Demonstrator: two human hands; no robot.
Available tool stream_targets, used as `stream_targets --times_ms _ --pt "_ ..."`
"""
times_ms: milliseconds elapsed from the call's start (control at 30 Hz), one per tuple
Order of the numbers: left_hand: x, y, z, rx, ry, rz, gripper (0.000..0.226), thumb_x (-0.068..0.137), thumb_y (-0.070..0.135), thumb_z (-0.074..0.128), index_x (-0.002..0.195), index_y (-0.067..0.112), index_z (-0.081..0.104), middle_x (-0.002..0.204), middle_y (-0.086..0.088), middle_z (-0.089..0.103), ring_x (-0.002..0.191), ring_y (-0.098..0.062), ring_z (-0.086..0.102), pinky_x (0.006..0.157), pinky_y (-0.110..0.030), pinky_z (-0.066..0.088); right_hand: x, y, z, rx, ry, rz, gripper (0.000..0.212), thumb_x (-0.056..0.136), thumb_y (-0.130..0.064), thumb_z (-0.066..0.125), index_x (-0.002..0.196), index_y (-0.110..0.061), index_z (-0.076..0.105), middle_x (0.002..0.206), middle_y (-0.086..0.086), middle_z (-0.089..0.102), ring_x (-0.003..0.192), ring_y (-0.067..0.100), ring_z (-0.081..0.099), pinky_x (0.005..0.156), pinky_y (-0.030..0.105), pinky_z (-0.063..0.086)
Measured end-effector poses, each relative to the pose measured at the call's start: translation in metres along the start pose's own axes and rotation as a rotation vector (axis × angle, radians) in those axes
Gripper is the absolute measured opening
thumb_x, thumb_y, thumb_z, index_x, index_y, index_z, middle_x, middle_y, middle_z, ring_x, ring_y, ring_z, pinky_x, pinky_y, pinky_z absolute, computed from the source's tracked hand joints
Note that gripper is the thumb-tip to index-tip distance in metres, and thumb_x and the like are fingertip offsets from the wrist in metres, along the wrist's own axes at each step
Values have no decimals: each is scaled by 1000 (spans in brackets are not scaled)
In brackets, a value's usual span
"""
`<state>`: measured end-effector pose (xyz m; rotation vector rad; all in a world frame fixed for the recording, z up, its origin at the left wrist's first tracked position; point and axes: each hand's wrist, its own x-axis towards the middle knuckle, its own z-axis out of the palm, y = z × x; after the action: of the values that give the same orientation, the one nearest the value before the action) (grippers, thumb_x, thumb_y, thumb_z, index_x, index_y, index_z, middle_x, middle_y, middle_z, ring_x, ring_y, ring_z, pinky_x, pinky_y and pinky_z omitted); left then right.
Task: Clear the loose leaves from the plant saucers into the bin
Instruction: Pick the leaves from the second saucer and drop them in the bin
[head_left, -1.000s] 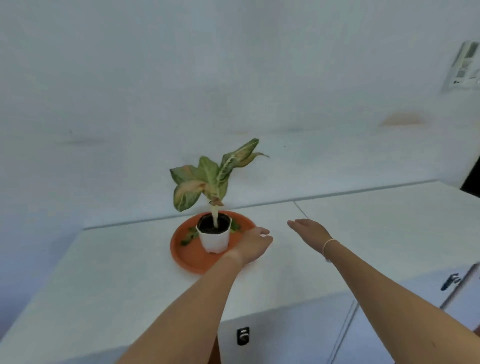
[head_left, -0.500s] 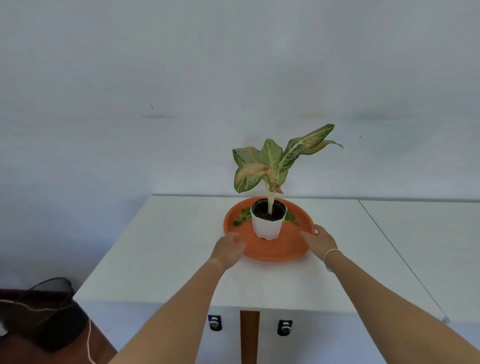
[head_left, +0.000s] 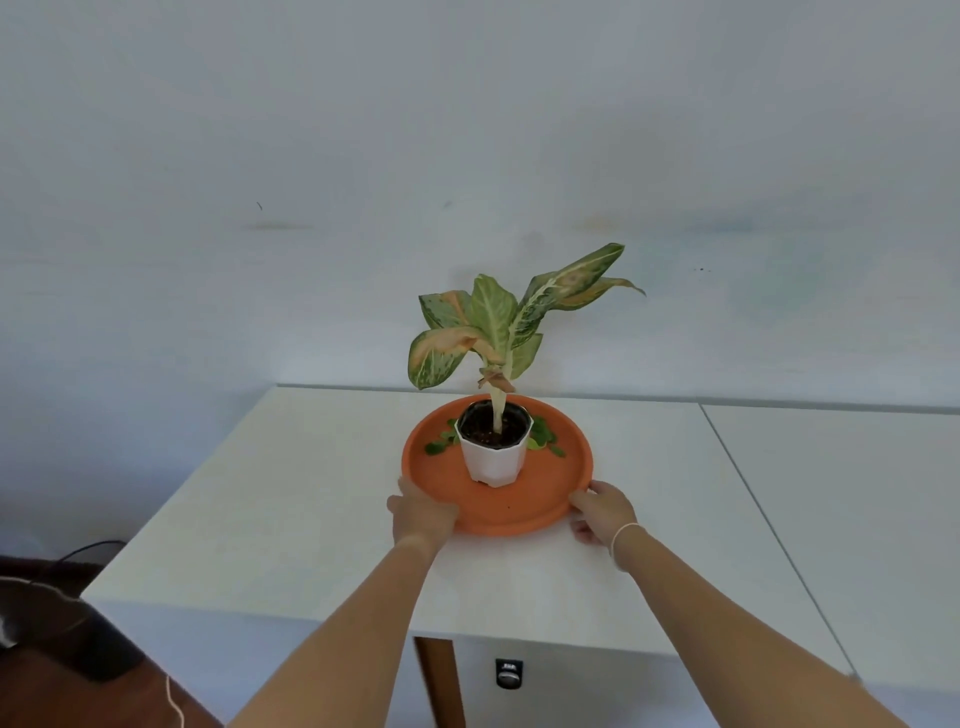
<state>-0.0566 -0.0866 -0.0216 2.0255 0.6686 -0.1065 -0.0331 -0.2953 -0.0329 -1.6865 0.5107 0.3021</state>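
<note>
Both hands have closed in on the orange plant saucer (head_left: 496, 501) over the last second. 1.0 s ago only the left hand (head_left: 423, 514) was at the rim while the right hand (head_left: 602, 512) hung in the air well to the side of it; 0.5 s ago the 2 hands had come to opposite sides of the near rim. Now each one grips that rim, the left at the near-left edge with fingers curled over the lip, the right at the near-right edge with the thumb on top and fingers tucked under the side. So the hold is a narrow clasp on the saucer itself, not on any leaf.

The saucer sits flat on the white table (head_left: 311, 493), near its back edge, with the white pot (head_left: 493, 457) standing upright in the middle and the variegated plant (head_left: 498, 322) rising from it. The loose leaves (head_left: 543, 439), small and green, lie on the saucer floor behind and to both sides of the pot, touching its base on the right; none has been removed yet.

My reading is that the person means to shift or lift the whole saucer, probably to carry or tip it toward the bin, which is not in view. With the pot in place, tilting could topple it, so the saucer would need to stay level, or the pot come off first
</note>
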Motion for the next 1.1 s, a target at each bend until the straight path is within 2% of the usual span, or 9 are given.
stream_targets --times_ms 67,200,400,467,567,800,867,967,1100 --pt "-2 -2 6 -86 -5 -27 67 76 11 59 136 6 32 120 -19 54 89 -32 63 68 -36 55 2 2 -3 15 -15 -8 9 86 -5 47 79 -12 49 65 9 45 48 19 38 44 25 36" --pt "-3 -7 10 -222 -49 -20 58 74 7 56 129 9 37 103 -16 64 70 -26 62 50 -29 52 1 7 -7 46 -59 -40 5 88 -7 50 85 -11 51 67 7 46 48 18 38 46 24 40" --pt "10 -10 -1 -244 -140 13 57 74 8 54 129 18 38 108 -13 62 82 -30 64 58 -33 56 1 12 -7 130 -35 -20 3 90 -8 48 89 -8 51 70 10 49 55 20 44 52 28 45" --pt "18 -14 -10 -233 -200 11 55 79 6 53 130 20 39 110 -10 59 86 -30 63 65 -36 59 1 13 -3 113 16 -3 13 91 -18 51 82 -10 54 76 11 58 68 25 59 71 37 58" --pt "25 -16 -19 -180 -261 20 52 85 5 48 133 23 36 112 -9 56 79 -26 59 56 -31 55 1 13 -4 120 100 1 15 90 -28 53 79 -19 57 95 12 66 96 34 65 92 50 54" --pt "42 -24 -24 -130 -276 44 71 87 11 39 150 32 13 129 -12 52 74 -24 53 48 -28 45 -11 12 -3 241 189 72 21 88 -5 44 70 -8 54 68 11 56 60 26 53 59 38 55" --pt "38 -25 -21 -138 -239 52 76 88 9 39 152 29 4 133 -10 50 82 -27 56 51 -29 47 -12 10 -2 263 202 79 20 87 0 42 73 -5 55 74 14 58 65 30 55 65 44 57" --pt "34 -26 -14 -139 -162 79 77 83 9 41 151 29 11 130 -9 53 102 -33 59 79 -41 57 -15 9 6 236 218 65 20 88 -1 40 76 -5 55 80 17 60 69 33 58 70 51 58" --pt "29 -22 -6 -244 -188 97 65 80 8 45 140 28 28 103 -4 59 85 -26 60 76 -45 60 -18 14 21 314 231 64 13 89 -1 42 91 -1 55 87 20 64 73 35 64 76 57 57"
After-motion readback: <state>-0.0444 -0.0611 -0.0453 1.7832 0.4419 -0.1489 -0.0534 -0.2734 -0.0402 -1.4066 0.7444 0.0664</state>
